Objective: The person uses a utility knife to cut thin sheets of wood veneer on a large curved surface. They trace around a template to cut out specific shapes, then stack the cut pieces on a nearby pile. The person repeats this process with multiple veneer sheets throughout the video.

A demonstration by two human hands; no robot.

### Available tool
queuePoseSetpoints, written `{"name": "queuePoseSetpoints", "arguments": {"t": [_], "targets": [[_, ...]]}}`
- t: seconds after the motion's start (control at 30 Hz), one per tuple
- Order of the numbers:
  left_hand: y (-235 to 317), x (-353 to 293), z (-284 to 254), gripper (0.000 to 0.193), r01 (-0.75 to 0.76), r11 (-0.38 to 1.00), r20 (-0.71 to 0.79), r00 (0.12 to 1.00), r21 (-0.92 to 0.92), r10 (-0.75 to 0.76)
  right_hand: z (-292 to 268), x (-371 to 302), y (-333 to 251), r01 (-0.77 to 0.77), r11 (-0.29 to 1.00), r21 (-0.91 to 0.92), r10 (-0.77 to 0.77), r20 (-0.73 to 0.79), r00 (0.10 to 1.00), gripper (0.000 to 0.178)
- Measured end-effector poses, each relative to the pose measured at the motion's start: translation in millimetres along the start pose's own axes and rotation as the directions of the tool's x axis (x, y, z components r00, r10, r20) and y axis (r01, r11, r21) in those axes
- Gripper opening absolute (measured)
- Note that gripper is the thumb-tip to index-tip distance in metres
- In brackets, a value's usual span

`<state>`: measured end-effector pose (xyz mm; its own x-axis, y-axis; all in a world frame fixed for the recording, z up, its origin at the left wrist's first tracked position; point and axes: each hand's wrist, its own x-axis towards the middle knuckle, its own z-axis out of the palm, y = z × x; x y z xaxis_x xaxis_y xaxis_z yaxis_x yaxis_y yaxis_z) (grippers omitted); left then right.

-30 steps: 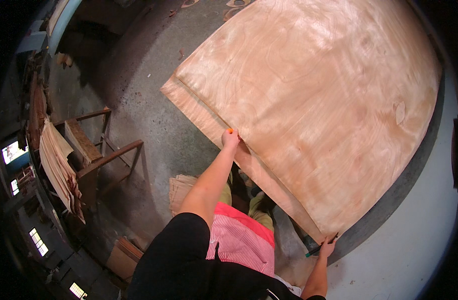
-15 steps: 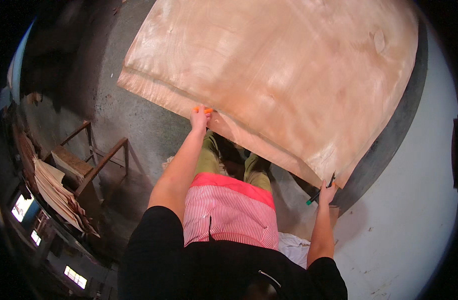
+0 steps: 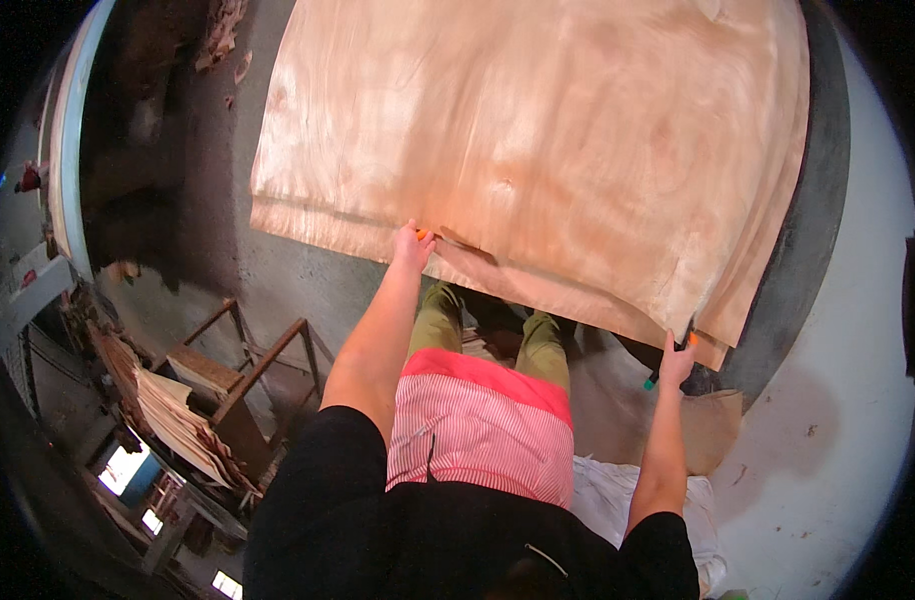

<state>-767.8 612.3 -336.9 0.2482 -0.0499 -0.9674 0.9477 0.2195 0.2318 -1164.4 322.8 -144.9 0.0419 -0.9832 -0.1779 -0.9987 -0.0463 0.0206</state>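
A large pale wood veneer sheet [image 3: 538,130] lies atop another veneer sheet [image 3: 308,226], whose edge juts out toward me along the near side. At that near edge my left hand [image 3: 414,247] is closed around a small orange object [image 3: 423,234]. Its fingers hide most of the object, so its kind is unclear. Close to the near right corner, my right hand [image 3: 676,362] grips a slim dark tool with a green end [image 3: 651,383]. Its dark upper end meets the top sheet, and a bit of orange shows by the fingers.
A rusty frame [image 3: 263,370] stands on the floor to the left, with a stack of veneer pieces [image 3: 183,420] beside it. White cloth or sacking [image 3: 618,490] lies near my right forearm. Veneer scraps [image 3: 223,35] are on the floor at the far left.
The view has swung, shifting the sheets in the picture. The top sheet's near edge now lifts and bows near my right hand. Both hands keep their holds.
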Motion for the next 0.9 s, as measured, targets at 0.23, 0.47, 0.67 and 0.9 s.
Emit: {"name": "queuePoseSetpoints", "arguments": {"t": [0.23,0.47,0.67,0.9], "targets": [[-6,-10,11,0.046,-0.093,0.991,-0.057,0.994,0.094,0.098,30,-45,110,-0.158,0.920,0.359,0.197,-0.073,0.978,0.051],[-32,-2,-30,0.034,-0.141,0.829,-0.059,0.977,0.541,0.204,15,-140,198,-0.403,0.884,0.237,0.443,-0.149,0.884,0.042],[-78,-126,11,0.057,-0.358,-0.061,0.354,0.858,0.932,0.372,-30,-150,239,-0.413,0.878,0.242,0.464,-0.218,0.859,0.035],[-92,-217,43,0.051,-0.548,-0.352,0.636,0.739,0.759,0.220,-85,-82,251,-0.306,0.877,0.371,0.371,-0.118,0.921,0.031]]}}
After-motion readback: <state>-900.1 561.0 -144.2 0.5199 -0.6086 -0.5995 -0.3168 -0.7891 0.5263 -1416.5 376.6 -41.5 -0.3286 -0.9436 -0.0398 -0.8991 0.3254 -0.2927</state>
